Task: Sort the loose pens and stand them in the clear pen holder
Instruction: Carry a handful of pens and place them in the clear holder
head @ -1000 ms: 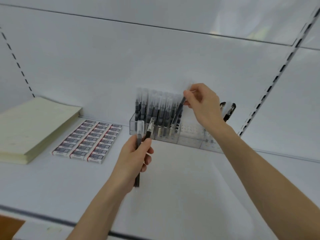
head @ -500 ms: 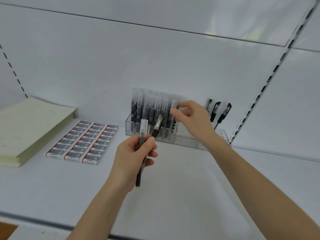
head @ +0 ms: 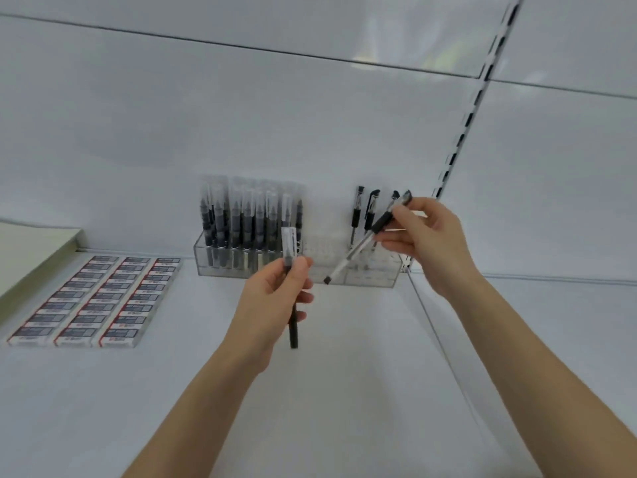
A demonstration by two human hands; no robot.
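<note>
Upright capped pens (head: 248, 222) fill clear pen holder (head: 379, 276) at left.

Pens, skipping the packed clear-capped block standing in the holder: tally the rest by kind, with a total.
Black-grip pens: 4, that is 3 standing at the clear holder's right end and 1 in the right hand.
Clear-capped pens: 1, in the left hand.
Total: 5.

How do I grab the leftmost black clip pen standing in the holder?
Pinch the clip pen by its upper half, coming from above and the left: it stands upright, its lower end sits in the holder, and other pens crowd its right.
</note>
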